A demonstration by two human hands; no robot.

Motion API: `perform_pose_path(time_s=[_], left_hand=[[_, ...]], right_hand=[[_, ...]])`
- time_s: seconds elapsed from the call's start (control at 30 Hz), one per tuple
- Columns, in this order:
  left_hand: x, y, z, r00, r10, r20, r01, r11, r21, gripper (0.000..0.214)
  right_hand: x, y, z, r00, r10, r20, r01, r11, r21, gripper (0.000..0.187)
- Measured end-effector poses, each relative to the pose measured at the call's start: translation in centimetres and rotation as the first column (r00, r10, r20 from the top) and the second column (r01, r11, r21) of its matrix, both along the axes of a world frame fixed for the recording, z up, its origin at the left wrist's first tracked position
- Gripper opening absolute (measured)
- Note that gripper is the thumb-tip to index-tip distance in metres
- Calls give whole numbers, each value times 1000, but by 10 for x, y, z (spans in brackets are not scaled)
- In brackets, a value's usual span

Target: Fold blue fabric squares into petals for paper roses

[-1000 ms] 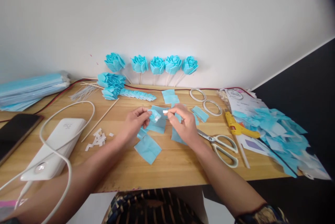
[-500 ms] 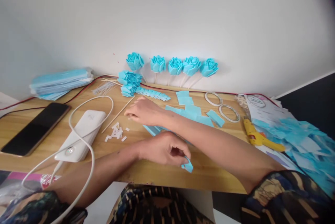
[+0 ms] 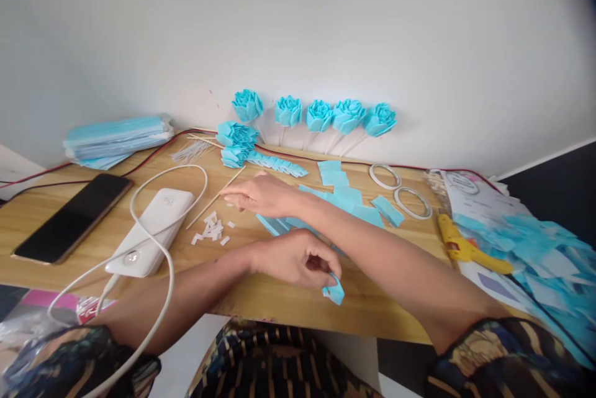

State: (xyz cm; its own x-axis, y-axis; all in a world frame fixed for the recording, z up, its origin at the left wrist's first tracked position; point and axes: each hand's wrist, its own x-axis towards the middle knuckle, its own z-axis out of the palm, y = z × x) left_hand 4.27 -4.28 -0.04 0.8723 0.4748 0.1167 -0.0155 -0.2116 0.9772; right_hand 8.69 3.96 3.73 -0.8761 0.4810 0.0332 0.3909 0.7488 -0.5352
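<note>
My left hand (image 3: pixel 298 261) is closed in a pinch on a small folded blue fabric piece (image 3: pixel 335 292), above the front of the table. My right arm crosses over in front of it. At the arm's end my right hand (image 3: pixel 261 194) reaches left, palm down, with its index finger stretched out over a thin wooden stick (image 3: pixel 200 214). Its fingers are apart, and its underside is hidden. Just below those fingertips lie small white strips (image 3: pixel 214 227). Blue fabric rectangles (image 3: pixel 347 196) lie spread behind and partly under my right forearm.
Several blue fabric flowers (image 3: pixel 319 116) on sticks lean against the wall. A phone (image 3: pixel 74 218) and a cabled white power bank (image 3: pixel 156 224) lie left. Two tape rolls (image 3: pixel 413 203), a yellow glue gun (image 3: pixel 470 250) and a blue fabric pile (image 3: pixel 544 249) lie right.
My right hand's index finger has stretched out further left, over the wooden stick. My left hand still pinches the blue fabric piece. The view has shifted slightly.
</note>
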Motion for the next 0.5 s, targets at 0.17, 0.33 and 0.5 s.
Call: perform_pose_path(time_s=[0.17, 0.33, 0.5], left_hand=[[-3, 9, 4, 987, 142, 71, -124, 969, -211, 14], [-6, 20, 2, 870, 482, 107, -429, 845, -321, 23], [-4, 23, 2, 787, 615, 54, -559, 746, -362, 30]], right_hand=[[43, -2, 13, 941, -246, -231, 245, 969, -33, 40], [112, -27, 17, 758, -508, -409, 392, 856, -337, 39], [151, -57, -4, 702, -613, -362, 397, 759, -516, 39]])
